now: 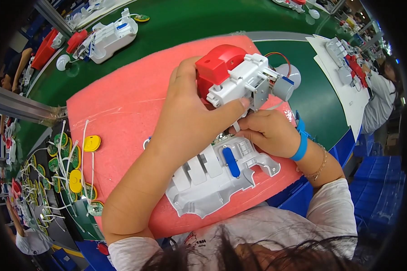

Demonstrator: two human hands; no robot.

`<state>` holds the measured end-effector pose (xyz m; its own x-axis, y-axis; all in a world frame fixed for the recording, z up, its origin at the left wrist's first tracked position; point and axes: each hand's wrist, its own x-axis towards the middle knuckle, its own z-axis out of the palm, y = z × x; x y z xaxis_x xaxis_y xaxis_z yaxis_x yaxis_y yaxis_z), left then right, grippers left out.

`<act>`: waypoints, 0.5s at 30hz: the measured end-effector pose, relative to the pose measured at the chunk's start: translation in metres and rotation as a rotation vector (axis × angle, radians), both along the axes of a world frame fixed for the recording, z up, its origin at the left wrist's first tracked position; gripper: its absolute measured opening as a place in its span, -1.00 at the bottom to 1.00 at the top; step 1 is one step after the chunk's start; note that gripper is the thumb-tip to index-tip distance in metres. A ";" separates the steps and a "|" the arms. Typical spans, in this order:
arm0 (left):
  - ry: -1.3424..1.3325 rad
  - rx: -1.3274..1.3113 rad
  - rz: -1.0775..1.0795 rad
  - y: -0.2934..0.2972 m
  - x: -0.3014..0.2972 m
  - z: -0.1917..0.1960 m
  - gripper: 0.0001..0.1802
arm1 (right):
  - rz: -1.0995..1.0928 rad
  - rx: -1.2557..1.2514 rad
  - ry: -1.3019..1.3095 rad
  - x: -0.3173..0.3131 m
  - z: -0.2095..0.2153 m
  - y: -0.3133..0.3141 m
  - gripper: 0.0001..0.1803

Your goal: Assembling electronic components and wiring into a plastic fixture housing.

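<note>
My left hand (187, 106) is wrapped round a red-and-white plastic gearbox assembly (239, 83) and holds it tilted above the foam. A silver cylindrical motor (283, 88) sits at the assembly's right end, and a white round part (290, 74) shows behind it. My right hand (269, 131) is closed just below, its thumb and fingertips pinching a short white cable (236, 127); the cable's far end is hidden. Under both hands lies a white plastic half-shell housing (199, 180), open side up, with a blue oblong piece (231, 161) in it.
A pink foam mat (122, 117) covers the work surface. To the left lie several green circuit boards with white cables and yellow caps (92, 143). On the green conveyor (176, 22) rests another white housing (115, 40). A co-worker (380, 99) sits at the right; blue bins (377, 189) stand below.
</note>
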<state>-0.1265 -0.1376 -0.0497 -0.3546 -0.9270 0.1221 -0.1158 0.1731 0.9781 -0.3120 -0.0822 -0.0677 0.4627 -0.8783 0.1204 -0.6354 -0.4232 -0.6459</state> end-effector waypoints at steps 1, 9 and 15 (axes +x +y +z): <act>-0.014 -0.041 -0.001 0.000 0.000 -0.001 -0.24 | 0.014 0.012 0.002 -0.001 0.000 0.000 -0.83; -0.038 -0.012 -0.005 0.003 0.001 0.002 -0.23 | 0.068 0.002 -0.002 -0.003 -0.001 -0.002 -0.81; -0.027 -0.001 -0.006 0.003 0.001 0.003 -0.24 | 0.073 -0.036 -0.025 -0.005 -0.005 -0.002 -0.82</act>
<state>-0.1251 -0.1349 -0.0463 -0.3636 -0.9246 0.1138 -0.1406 0.1752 0.9744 -0.3166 -0.0841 -0.0728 0.5214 -0.8375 0.1634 -0.5860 -0.4906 -0.6449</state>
